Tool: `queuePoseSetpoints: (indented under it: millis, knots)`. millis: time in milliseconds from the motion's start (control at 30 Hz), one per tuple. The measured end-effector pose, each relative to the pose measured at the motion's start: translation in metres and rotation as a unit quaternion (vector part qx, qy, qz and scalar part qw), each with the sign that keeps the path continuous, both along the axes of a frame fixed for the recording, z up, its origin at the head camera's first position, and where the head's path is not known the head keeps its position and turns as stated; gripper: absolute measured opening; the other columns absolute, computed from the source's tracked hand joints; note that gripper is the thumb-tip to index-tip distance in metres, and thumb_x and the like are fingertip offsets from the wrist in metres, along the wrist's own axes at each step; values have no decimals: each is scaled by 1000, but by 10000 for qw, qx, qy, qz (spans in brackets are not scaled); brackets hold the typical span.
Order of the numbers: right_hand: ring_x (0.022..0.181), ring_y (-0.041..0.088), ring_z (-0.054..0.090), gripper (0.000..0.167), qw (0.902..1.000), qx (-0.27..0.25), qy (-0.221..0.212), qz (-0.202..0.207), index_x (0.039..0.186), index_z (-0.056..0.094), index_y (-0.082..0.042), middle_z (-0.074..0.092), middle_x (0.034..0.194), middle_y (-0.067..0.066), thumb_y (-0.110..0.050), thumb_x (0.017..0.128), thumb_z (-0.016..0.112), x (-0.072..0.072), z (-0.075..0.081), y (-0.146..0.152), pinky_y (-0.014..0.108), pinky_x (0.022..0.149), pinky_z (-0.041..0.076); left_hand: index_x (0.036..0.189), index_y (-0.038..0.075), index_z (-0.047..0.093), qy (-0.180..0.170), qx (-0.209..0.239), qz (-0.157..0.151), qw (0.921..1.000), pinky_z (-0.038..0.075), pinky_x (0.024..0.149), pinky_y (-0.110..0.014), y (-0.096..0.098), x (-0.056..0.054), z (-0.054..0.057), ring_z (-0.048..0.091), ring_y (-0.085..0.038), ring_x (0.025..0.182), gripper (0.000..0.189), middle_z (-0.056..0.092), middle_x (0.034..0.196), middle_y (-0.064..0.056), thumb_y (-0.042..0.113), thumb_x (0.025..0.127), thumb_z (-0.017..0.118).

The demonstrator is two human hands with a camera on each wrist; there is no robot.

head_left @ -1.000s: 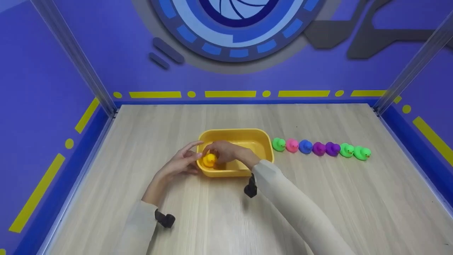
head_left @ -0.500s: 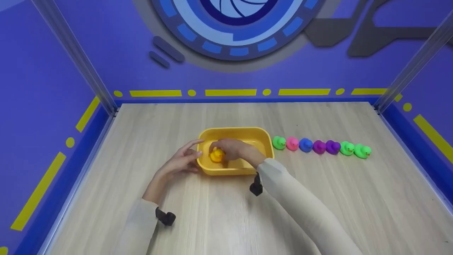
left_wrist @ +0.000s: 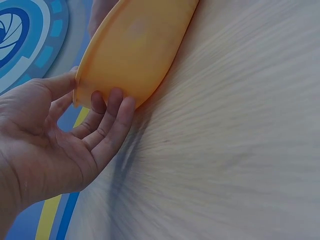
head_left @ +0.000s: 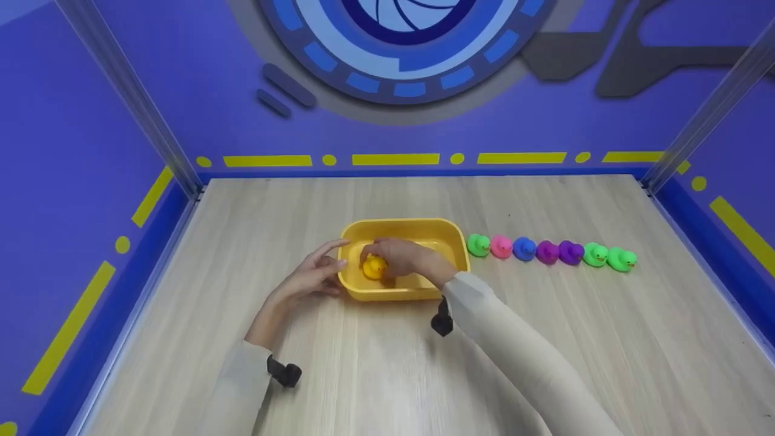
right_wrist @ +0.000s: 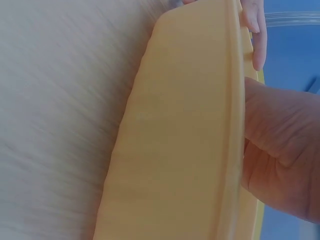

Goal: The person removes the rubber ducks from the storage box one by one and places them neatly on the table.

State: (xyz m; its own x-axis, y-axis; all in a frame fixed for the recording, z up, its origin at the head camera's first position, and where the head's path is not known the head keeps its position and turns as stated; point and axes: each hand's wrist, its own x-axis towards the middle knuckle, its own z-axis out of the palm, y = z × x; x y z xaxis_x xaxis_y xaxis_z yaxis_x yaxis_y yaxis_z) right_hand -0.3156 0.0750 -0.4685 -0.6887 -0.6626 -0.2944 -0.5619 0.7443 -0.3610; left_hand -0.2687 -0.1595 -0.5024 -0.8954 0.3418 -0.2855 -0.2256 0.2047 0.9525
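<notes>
A yellow plastic tub (head_left: pixel 424 295) sits on the wooden table in the head view. Inside it, my right hand (head_left: pixel 401 255) grips a small yellow rubber duck (head_left: pixel 374 267) toward the tub's left half. My left hand (head_left: pixel 309 275) holds the left end of the tub, thumb over the rim and the other fingers against the outer wall, as the left wrist view shows with the hand (left_wrist: pixel 65 135) at the tub's side (left_wrist: pixel 130 55). In the right wrist view the tub wall (right_wrist: pixel 175 120) hides my right fingers and the duck; only the back part of the hand (right_wrist: pixel 282 145) shows.
To the right of the tub runs a row of rubber ducks: green (head_left: pixel 479 245), pink (head_left: pixel 501 246), blue (head_left: pixel 524 249), two purple (head_left: pixel 548 252), then two more green (head_left: pixel 622 259). Blue panels (head_left: pixel 424 136) wall in the table (head_left: pixel 272 212) at the back and sides.
My right hand and the yellow duck have shifted a little to the right inside the tub, away from its left end. My left hand stays at the rim.
</notes>
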Motion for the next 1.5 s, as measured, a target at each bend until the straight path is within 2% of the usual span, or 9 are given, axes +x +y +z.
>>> queuePoseSetpoints:
  millis: [200,400,667,800,967,1100,1500]
  knots:
    - [107,22,58,46,9994,-216,-140,-240,137,63,-23,65,126,4,-15,94,75,3,0,11,38,112,49,155,26,41,31,-21,-15,10000,63,75,-34,2,2,1,66,-22,85,55,57,120,-20,24,104,61]
    - [107,24,60,44,9987,-446,-183,-192,136,64,-16,67,127,7,-19,93,76,3,4,19,39,106,53,155,26,42,37,-60,66,10000,63,75,-34,1,2,0,67,-22,84,55,58,120,-21,23,104,61]
    - [101,22,60,43,9981,-616,35,22,132,64,-15,66,121,6,-25,92,78,4,20,43,34,94,57,153,30,45,19,-115,120,9999,63,76,-35,4,0,-2,66,-23,87,53,59,116,-16,24,104,61]
    - [101,26,63,44,9945,-998,237,193,128,64,-9,67,119,10,-22,89,81,4,28,61,36,92,59,153,28,45,75,-88,121,9999,63,76,-34,3,1,0,67,-22,87,53,60,113,-13,25,103,63]
    - [98,31,67,45,9904,-1291,416,259,126,63,-2,68,120,15,-17,88,81,5,30,77,39,89,61,153,25,44,137,-65,91,9998,63,74,-35,1,2,0,66,-22,84,53,60,113,-14,22,103,62]
    - [99,29,65,45,9901,-1298,520,141,127,63,-3,69,121,12,-18,88,81,7,30,84,38,89,60,153,26,46,125,-87,114,9998,63,75,-35,2,2,0,66,-22,84,53,59,112,-13,23,102,64]
    - [103,25,62,43,9878,-1500,194,-379,129,63,-8,67,123,8,-18,90,79,15,32,106,41,92,59,153,29,45,16,-35,226,9997,63,77,-36,2,3,-1,67,-23,87,52,60,118,-17,25,103,62]
